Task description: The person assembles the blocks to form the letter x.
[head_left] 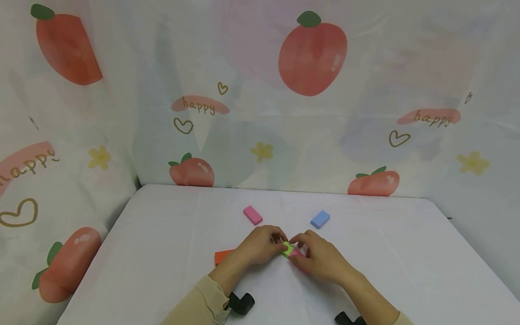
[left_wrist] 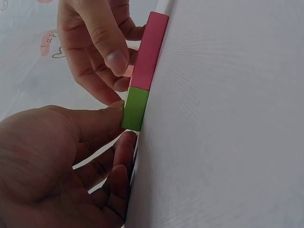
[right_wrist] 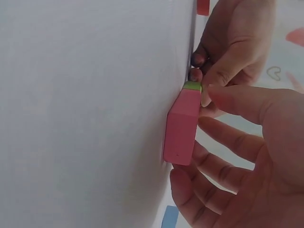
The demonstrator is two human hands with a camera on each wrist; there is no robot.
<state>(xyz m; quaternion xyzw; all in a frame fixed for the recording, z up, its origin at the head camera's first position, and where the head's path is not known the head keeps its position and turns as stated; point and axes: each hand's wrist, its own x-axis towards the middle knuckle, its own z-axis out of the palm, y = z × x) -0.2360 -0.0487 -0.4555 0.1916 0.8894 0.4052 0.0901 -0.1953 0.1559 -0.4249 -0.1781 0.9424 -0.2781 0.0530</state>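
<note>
On the white table a small green block (head_left: 287,249) lies end to end with a pink block (left_wrist: 149,52), in one line. My left hand (head_left: 262,245) pinches the green block, thumb on its upper face and fingers at its end. Around the pink block hovers my right hand (head_left: 323,257). In the left wrist view its thumb stands clear of the pink face; in the right wrist view its fingers spread loosely beside the block. Whether a right fingertip touches the blocks is hard to tell.
Farther back lie a second pink block (head_left: 253,215) and a blue block (head_left: 320,219). An orange block (head_left: 222,257) is partly hidden behind my left forearm. A printed cloth (head_left: 260,131) hangs along the table's back edge.
</note>
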